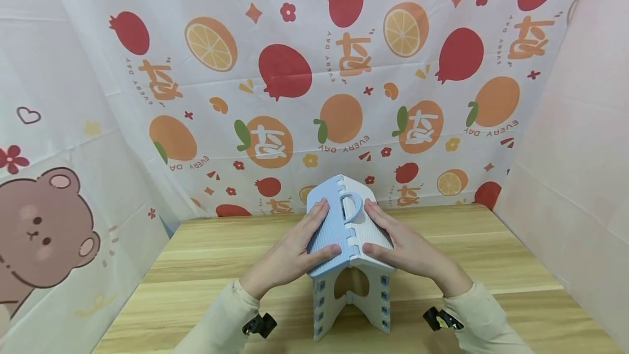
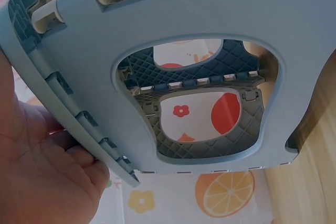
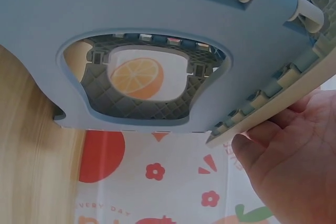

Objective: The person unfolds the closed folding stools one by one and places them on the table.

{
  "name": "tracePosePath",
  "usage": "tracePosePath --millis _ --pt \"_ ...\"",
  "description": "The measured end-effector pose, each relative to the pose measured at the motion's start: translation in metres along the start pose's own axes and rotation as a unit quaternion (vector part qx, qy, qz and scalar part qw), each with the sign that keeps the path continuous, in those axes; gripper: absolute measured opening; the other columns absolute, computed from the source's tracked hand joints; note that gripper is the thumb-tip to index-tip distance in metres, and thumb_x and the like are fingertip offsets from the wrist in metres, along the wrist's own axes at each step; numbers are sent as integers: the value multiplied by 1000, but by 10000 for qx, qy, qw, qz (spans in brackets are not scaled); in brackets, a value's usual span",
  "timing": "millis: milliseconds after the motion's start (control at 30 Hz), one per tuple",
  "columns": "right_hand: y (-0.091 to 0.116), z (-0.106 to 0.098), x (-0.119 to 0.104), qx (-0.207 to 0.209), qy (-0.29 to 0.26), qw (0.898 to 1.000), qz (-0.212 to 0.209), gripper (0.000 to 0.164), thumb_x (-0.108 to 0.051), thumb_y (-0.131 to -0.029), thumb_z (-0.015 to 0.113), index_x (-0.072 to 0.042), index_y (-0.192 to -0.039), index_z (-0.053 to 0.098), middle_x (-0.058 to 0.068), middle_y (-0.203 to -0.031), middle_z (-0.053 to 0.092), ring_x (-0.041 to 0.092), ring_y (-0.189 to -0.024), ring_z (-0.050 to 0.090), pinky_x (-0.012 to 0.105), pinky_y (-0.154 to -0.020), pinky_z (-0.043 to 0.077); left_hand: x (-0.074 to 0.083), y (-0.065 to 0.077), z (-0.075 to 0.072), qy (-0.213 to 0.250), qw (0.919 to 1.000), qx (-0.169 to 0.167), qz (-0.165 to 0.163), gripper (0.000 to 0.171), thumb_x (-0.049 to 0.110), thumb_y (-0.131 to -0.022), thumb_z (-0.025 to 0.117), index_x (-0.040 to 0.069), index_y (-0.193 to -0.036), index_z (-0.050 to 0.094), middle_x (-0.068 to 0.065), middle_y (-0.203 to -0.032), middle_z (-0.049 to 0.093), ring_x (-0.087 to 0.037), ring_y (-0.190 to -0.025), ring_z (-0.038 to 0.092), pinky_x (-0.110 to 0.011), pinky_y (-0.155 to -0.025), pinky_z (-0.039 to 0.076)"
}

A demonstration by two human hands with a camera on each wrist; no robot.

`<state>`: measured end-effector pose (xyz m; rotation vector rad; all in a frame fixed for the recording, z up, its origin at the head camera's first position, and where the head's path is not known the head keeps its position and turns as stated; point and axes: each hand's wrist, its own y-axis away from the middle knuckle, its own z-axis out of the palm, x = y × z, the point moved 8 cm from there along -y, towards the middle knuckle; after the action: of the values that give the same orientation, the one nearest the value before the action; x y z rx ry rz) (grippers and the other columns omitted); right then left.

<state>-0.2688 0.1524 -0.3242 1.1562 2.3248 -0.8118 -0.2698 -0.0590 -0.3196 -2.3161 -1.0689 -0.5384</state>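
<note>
A plastic folding step stool [image 1: 350, 299], light blue on one half and white on the other, stands partly folded on the table. Its top peaks like a roof along a hinged ridge, where a blue loop handle [image 1: 355, 207] sticks out. My left hand [image 1: 295, 247] rests on the blue top panel [image 1: 326, 236], with thumb and index finger spread over it. On the white top panel [image 1: 362, 224] lies my right hand [image 1: 410, 245] in the same way. Both wrist views show the stool's blue underside [image 2: 210, 3] with open cut-outs; some fingers are hidden behind the panels.
The wooden table [image 1: 221, 266] extends around the stool. Behind it hangs a white cloth [image 1: 304, 21] printed with fruit. A bear-printed cloth [image 1: 49, 223] covers the left side, and a pale cloth [image 1: 580, 179] hangs at right.
</note>
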Motion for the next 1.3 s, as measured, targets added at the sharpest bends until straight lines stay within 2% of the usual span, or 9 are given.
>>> tracePosePath --millis 367,600,800,1300 --pt "-3 -5 1 -183 245 9992 253 95 -56 -97 72 -10 -169 31 10 -179 23 37 -165 25 69 -126 32 0 -2 -3 -75 9999 -77 -93 95 55 -100 70 16 -172 23 -2 -181 15 -28 -168 17 -58 -132 27" --pt "-1 -8 2 -201 404 9981 430 99 -58 -93 76 -12 -169 32 7 -178 24 36 -165 25 70 -126 32 1 -4 -5 -204 9997 108 3 90 52 -98 75 12 -168 35 -6 -178 26 -31 -166 25 -58 -131 31" --pt "0 -10 -3 -254 605 9965 523 103 -60 -89 80 -8 -167 36 10 -177 28 37 -165 25 69 -126 32 4 -4 -7 -394 9990 230 8 84 54 -96 76 10 -161 49 -8 -174 39 -33 -162 35 -59 -128 36" --pt "0 -12 0 -271 573 9962 599 103 -62 -90 78 -11 -168 35 9 -178 27 36 -165 27 70 -124 34 5 -6 -8 -362 9988 310 59 81 51 -95 77 9 -159 52 -9 -172 41 -35 -161 38 -61 -126 38"
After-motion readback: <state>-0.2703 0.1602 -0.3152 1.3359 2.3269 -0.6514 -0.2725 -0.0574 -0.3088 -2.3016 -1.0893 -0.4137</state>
